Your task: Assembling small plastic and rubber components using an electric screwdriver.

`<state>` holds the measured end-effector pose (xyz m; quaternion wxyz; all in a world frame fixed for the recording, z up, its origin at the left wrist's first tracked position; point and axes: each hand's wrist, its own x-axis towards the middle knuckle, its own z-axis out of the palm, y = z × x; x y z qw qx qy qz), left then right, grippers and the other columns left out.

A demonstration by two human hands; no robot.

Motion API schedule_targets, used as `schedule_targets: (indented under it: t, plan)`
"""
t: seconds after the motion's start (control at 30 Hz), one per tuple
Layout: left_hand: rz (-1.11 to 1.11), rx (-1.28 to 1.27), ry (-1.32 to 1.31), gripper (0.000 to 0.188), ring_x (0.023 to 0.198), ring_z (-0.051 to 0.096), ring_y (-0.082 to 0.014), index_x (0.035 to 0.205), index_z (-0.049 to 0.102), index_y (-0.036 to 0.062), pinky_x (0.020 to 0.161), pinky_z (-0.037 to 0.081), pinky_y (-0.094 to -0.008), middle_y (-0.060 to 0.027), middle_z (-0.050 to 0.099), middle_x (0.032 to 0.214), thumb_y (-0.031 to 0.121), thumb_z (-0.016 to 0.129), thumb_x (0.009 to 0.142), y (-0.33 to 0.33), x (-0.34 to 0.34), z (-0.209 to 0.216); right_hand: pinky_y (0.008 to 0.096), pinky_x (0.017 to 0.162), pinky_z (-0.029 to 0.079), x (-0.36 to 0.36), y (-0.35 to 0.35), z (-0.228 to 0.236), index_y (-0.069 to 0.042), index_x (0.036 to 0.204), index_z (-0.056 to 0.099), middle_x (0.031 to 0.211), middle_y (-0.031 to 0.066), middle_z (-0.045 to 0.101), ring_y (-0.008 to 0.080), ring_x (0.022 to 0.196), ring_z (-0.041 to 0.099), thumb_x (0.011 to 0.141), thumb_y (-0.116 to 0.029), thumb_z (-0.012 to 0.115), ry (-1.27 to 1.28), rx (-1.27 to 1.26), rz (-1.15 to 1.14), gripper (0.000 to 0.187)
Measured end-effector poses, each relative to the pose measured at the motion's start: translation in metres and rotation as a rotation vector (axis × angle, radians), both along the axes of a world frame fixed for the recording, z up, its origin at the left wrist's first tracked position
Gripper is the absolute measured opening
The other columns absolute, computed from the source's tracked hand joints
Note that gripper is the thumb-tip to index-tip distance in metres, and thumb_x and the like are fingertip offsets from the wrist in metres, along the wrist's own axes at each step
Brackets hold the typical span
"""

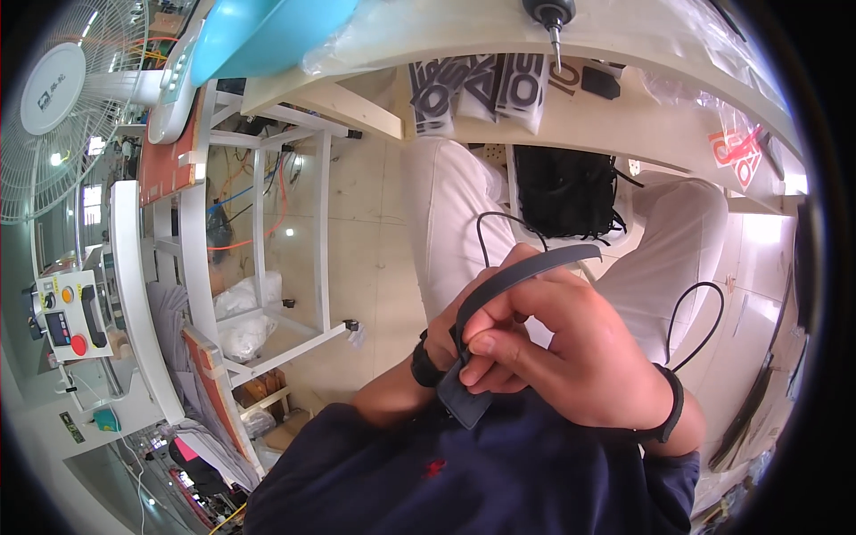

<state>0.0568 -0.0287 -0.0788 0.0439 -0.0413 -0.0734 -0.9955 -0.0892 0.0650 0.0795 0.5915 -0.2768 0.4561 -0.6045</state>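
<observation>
A dark grey strap (pixel 510 278) arcs between my hands in front of my chest, its broader flat end (pixel 465 401) hanging down against my dark shirt. My right hand (pixel 580 343) is closed, thumb and forefinger pinching the strap near that end. Behind the strap, my left hand (pixel 459 308) is closed around it too, though most of its fingers are hidden. A thin black cord (pixel 486 227) loops up beyond the hands. Another cord (pixel 713 312) loops out beside the black band (pixel 673 406) on my right wrist. My left wrist wears a dark band (pixel 424 364).
Between my knees sits a container of black strap-like pieces (pixel 566 192). A powered screwdriver (pixel 550 20) stands over the pale table (pixel 624 134), with printed plastic bags (pixel 477 94) beneath. At left are a white metal frame (pixel 259 232), a fan (pixel 67 89) and a control box (pixel 71 321).
</observation>
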Motion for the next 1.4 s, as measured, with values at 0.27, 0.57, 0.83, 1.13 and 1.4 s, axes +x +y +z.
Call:
schedule_targets:
  t: [0.27, 0.57, 0.83, 1.13, 1.4]
  plan:
    - [0.001, -0.029, -0.025, 0.061, 0.042, 0.054, -0.0118, 0.142, 0.039, -0.0046, 0.04, 0.037, -0.0251, -0.0055, 0.058, 0.06, 0.023, 0.067, 0.095, -0.006, 0.004, 0.005, 0.0305, 0.07, 0.059, -0.002, 0.001, -0.007, 0.005, 0.092, 0.064, 0.096, 0.0119, 0.062, 0.0209, 0.082, 0.068, 0.095, 0.0, 0.065, 0.293, -0.027, -0.039, 0.006]
    - [-0.081, -0.247, -0.215, 0.065, 0.039, 0.052, -0.0134, 0.138, 0.044, -0.0048, 0.042, 0.039, -0.0272, -0.0066, 0.059, 0.059, 0.019, 0.076, 0.086, -0.025, -0.003, 0.058, 0.0356, 0.077, 0.047, -0.009, -0.001, -0.013, 0.0, 0.094, 0.065, 0.093, 0.0115, 0.062, 0.0266, 0.085, 0.058, 0.09, -0.005, 0.069, 0.495, -0.119, -0.047, 0.008]
    - [-0.141, -0.09, -0.129, 0.066, 0.086, 0.062, -0.0134, 0.122, 0.054, -0.004, 0.07, 0.05, -0.025, -0.0101, 0.06, 0.102, 0.028, 0.082, 0.072, -0.034, 0.003, 0.062, 0.0333, 0.079, 0.046, -0.01, -0.005, -0.008, -0.002, 0.104, 0.068, 0.091, 0.0071, 0.062, 0.0211, 0.086, 0.056, 0.089, -0.005, 0.071, 0.377, -0.019, -0.002, 0.016]
    - [-0.13, -0.086, -0.164, 0.036, 0.056, 0.061, -0.0157, 0.107, 0.054, -0.0002, 0.049, 0.047, -0.0283, -0.0087, 0.064, 0.08, 0.019, 0.075, 0.084, -0.027, -0.007, 0.069, 0.0327, 0.083, 0.048, 0.002, -0.005, -0.021, -0.002, 0.104, 0.071, 0.095, 0.0073, 0.066, 0.0197, 0.094, 0.058, 0.087, -0.006, 0.073, 0.21, -0.195, -0.137, 0.017]
    - [0.062, 0.117, 0.042, 0.027, 0.05, 0.059, -0.023, 0.094, 0.037, 0.0117, 0.046, 0.044, -0.0323, -0.0143, 0.062, 0.071, -0.002, 0.06, 0.09, -0.003, -0.014, 0.067, 0.0341, 0.072, 0.055, 0.009, -0.004, -0.039, -0.002, 0.106, 0.068, 0.103, 0.0128, 0.06, 0.0237, 0.086, 0.067, 0.088, 0.004, 0.071, 0.293, -0.464, -0.301, 0.019]
